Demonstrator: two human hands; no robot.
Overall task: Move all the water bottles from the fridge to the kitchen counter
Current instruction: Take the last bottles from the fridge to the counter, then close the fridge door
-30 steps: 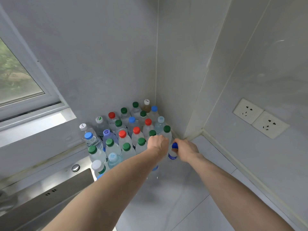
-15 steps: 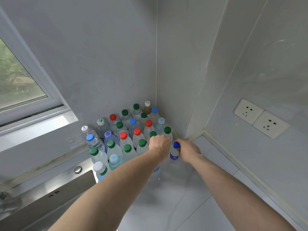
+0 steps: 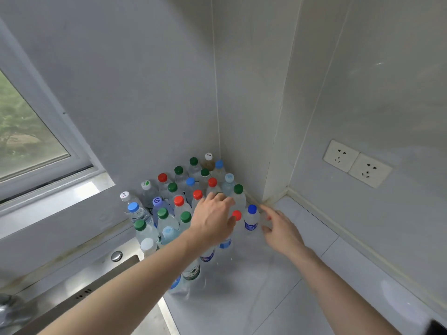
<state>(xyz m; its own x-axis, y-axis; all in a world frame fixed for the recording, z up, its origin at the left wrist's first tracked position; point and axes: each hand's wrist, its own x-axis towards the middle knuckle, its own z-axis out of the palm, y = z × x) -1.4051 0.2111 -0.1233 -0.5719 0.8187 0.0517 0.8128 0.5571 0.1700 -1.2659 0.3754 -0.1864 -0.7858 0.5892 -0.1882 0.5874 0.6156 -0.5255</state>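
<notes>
Single head view, worn high, looking forward and steeply down into the table (image 3: 278,281) corner where two walls meet. Close range, both forearms reach in from the bottom edge. Wide-angle bend at edges, possibly exaggerating the tilt. Window (image 3: 26,141) at left.

Packed bottles (image 3: 179,213) filling the corner, caps shoulder to shoulder, no gap for a hand between them. Walls (image 3: 246,141) closing in behind and right. Sink (image 3: 101,281) edging the left. Open counter (image 3: 302,274) in front and right of the blue-capped bottle (image 3: 251,220).
</notes>
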